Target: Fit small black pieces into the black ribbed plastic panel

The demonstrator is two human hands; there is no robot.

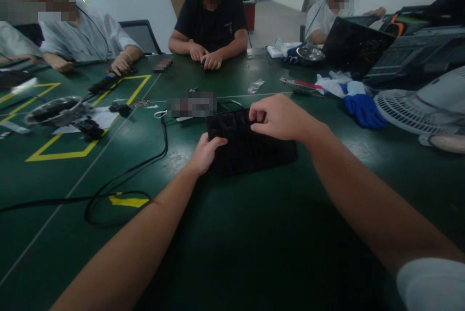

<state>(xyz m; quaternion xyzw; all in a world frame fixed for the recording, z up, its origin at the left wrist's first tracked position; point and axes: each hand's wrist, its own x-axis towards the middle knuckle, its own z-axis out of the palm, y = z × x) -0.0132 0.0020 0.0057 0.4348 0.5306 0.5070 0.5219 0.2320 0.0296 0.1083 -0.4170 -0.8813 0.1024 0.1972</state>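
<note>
Along its left edge, my left hand pinches the panelled black case; my right hand curls above it, grip unclear. On the green table, its long axis runs crosswise, right end angled away.

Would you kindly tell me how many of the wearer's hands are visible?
2: the left hand, at the left edge of the flat black object, and the right hand, over its far side.
</note>
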